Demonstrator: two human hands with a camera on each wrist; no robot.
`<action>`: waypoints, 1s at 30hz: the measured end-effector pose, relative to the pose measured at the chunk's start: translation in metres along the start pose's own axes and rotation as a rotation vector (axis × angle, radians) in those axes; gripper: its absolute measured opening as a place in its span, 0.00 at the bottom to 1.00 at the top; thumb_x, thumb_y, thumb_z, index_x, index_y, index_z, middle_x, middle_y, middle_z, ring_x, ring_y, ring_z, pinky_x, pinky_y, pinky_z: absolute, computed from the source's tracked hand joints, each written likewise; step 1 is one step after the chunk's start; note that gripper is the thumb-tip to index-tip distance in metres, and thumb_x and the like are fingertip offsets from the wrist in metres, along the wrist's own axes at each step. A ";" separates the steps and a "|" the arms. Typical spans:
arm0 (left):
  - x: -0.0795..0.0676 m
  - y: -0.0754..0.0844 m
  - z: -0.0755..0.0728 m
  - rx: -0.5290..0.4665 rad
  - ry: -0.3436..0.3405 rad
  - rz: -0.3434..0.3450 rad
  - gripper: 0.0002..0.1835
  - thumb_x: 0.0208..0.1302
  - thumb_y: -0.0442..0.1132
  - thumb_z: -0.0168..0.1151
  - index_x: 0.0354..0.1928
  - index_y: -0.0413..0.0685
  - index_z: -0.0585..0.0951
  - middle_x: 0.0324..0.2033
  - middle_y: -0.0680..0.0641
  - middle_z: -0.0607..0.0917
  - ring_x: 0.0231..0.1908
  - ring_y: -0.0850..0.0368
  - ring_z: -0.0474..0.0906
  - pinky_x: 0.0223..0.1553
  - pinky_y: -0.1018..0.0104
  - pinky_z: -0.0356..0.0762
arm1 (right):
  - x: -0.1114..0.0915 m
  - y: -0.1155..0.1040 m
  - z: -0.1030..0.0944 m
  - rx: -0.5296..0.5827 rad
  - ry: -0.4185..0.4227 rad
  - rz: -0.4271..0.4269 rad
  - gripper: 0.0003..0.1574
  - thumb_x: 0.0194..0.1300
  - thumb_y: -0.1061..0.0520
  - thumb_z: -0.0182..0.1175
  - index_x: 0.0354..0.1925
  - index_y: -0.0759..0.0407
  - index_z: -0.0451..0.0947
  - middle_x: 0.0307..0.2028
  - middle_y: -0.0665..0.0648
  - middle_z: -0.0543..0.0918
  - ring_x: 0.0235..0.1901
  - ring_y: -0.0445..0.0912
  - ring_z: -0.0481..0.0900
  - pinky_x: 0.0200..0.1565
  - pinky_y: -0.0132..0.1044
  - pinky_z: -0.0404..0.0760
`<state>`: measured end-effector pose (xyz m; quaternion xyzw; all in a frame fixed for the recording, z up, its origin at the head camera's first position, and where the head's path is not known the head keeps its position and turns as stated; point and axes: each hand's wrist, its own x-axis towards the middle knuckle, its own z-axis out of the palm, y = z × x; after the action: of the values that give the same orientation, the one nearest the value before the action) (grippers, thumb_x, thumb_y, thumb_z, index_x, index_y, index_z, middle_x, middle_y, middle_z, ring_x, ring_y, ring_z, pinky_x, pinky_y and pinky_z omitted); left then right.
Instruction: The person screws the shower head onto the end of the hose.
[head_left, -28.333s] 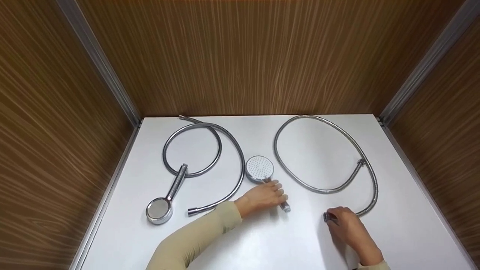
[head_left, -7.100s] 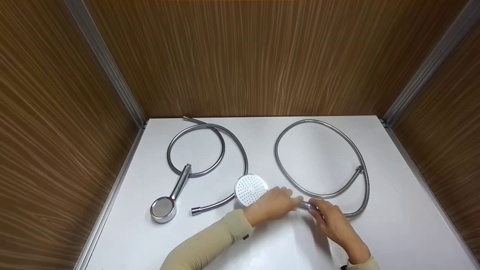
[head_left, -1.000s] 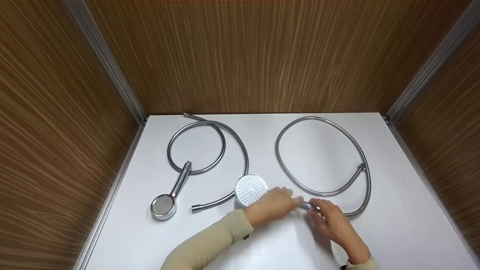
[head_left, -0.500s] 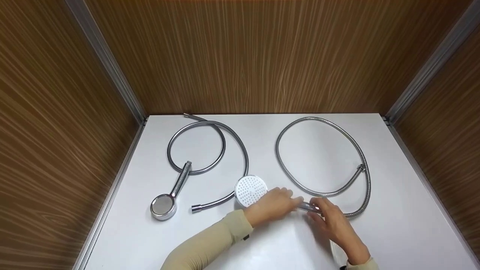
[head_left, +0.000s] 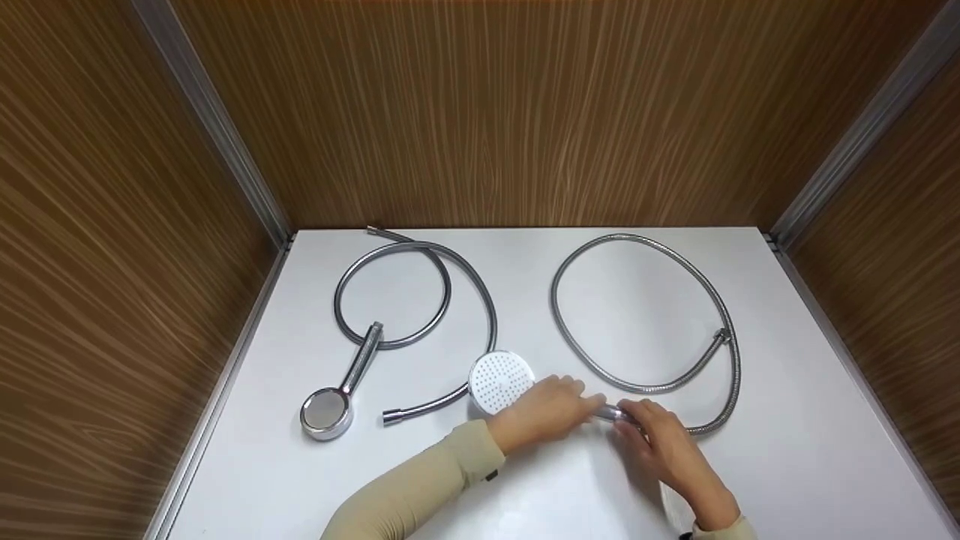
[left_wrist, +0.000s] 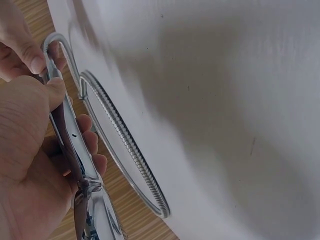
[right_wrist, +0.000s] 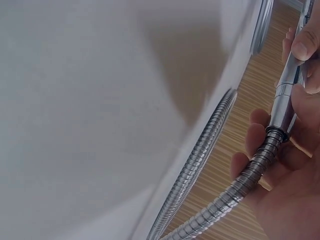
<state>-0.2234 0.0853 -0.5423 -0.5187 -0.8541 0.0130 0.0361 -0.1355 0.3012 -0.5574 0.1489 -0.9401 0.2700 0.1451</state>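
Observation:
My left hand (head_left: pixel 551 409) grips the handle of a chrome shower head (head_left: pixel 501 381), its white, dotted spray face turned up. In the left wrist view the handle (left_wrist: pixel 75 135) lies along the palm with the thumb over it. The fingers and thumb of my right hand (head_left: pixel 671 446) are round the chrome end nut (right_wrist: pixel 282 112) of a metal shower hose (head_left: pixel 651 389). The nut and handle meet end to end, with a thin seam between them in the right wrist view. Whether the thread is tight cannot be seen. The hose loops behind on the white table.
A second chrome shower head (head_left: pixel 325 412) lies at the left, its handle over a second coiled hose (head_left: pixel 489 307). That hose passes behind the held shower head. Wood-grain walls (head_left: pixel 480 112) with metal rails (head_left: pixel 225 150) enclose the white table (head_left: pixel 517 285) on three sides.
Long before, the shower head and the nut were held apart; now they meet. Over the last second the right fingers shift round the nut, while the left hand stays still.

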 end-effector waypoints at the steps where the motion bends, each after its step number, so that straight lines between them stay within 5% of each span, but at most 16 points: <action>1: 0.000 0.000 0.000 -0.002 -0.001 -0.001 0.13 0.79 0.50 0.56 0.60 0.61 0.76 0.36 0.53 0.84 0.34 0.60 0.76 0.36 0.70 0.75 | 0.000 0.000 0.000 0.001 0.001 0.001 0.17 0.61 0.64 0.74 0.48 0.62 0.85 0.35 0.48 0.84 0.34 0.39 0.78 0.39 0.44 0.81; 11: 0.001 -0.001 -0.001 -0.011 -0.012 0.004 0.14 0.79 0.51 0.57 0.61 0.61 0.76 0.37 0.53 0.84 0.34 0.60 0.76 0.36 0.71 0.75 | 0.001 0.001 0.000 0.040 0.011 0.004 0.24 0.55 0.64 0.78 0.50 0.61 0.83 0.38 0.50 0.86 0.33 0.39 0.79 0.35 0.38 0.80; 18: 0.001 0.000 0.000 -0.007 -0.037 0.002 0.15 0.79 0.50 0.56 0.63 0.61 0.75 0.37 0.53 0.83 0.34 0.60 0.75 0.36 0.71 0.75 | 0.003 0.001 -0.001 0.076 -0.003 0.021 0.21 0.55 0.66 0.78 0.45 0.55 0.80 0.35 0.41 0.82 0.31 0.35 0.75 0.34 0.35 0.77; 30: 0.000 0.000 0.001 0.012 -0.006 0.001 0.14 0.81 0.53 0.53 0.60 0.62 0.76 0.36 0.53 0.85 0.34 0.60 0.78 0.37 0.70 0.77 | 0.003 -0.001 -0.002 0.039 -0.045 0.030 0.14 0.64 0.64 0.72 0.49 0.62 0.85 0.35 0.46 0.82 0.32 0.34 0.72 0.34 0.37 0.77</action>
<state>-0.2233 0.0849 -0.5438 -0.5187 -0.8539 0.0198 0.0364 -0.1373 0.3007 -0.5546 0.1439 -0.9398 0.2870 0.1168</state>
